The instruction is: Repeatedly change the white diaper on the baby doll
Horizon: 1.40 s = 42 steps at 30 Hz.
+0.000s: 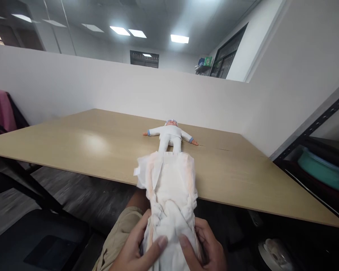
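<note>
An opened white diaper [173,180] with pale peach edging stretches from my lap up past the table's front edge. Its far end lies spread beside the feet of a doll, with one side tab sticking out to the left. My left hand [142,244] grips the near end from the left, thumb on top. On the right side, my right hand [205,246] does the same, fingers wrapped underneath. The doll [170,137], in a white outfit with blue cuffs, lies on its back with arms spread, its legs partly hidden by the diaper.
The wooden table [228,169] runs back to a white wall [115,86] with glass above. At the right stands a metal shelf with a teal basin [324,169]. A dark chair [42,237] is at the lower left, a pink cloth [1,109] farther back.
</note>
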Motion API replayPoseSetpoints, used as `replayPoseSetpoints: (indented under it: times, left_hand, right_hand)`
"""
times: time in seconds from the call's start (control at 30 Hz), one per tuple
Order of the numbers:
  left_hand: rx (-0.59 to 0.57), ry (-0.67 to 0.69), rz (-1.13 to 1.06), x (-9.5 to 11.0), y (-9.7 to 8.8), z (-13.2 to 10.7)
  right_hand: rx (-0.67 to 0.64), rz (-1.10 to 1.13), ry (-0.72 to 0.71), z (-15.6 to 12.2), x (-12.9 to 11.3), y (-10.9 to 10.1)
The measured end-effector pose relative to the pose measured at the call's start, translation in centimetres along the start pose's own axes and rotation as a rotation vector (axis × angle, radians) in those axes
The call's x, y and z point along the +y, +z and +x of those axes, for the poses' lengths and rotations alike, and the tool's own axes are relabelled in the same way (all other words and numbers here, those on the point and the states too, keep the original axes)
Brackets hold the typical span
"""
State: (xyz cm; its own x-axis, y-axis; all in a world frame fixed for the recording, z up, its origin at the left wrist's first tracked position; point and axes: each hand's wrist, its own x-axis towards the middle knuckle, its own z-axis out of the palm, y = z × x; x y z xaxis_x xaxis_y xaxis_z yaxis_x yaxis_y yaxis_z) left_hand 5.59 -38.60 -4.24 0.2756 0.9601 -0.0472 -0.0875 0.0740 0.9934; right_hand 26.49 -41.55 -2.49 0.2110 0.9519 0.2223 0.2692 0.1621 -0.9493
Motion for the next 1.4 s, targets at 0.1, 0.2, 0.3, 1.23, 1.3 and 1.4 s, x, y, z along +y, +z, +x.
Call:
replayPoseSetpoints:
  times: [0.1,0.2,0.3,1.23,1.3,1.4]
  left_hand:
    - [-0.035,0.029,0.027,-1.1,-0.3,3.4]
    - [-0.034,0.011,0.014,-3.7,-0.8,5.8]
    - [-0.063,-0.041,-0.022,-6.4,-1.3,7.0]
    - [0.394,0.475,1.014,-4.3,-7.8,10.7]
    - [0.411,0.493,1.068,-3.4,-8.9,13.5]
    - [0.320,0.455,1.087,-2.6,-9.8,17.1]
  right_hand:
    - [0.024,-0.008,0.002,2.0,2.0,2.0]
    - [0.034,-0.066,0.038,2.9,5.3,3.2]
    - [0.073,-0.141,0.056,2.7,8.6,3.4]
    - [-0.296,-0.895,-0.421,13.9,6.9,8.0]
    - [-0.278,-0.897,-0.435,13.8,7.0,8.0]
    - [-0.265,-0.899,-0.449,13.8,7.1,8.1]
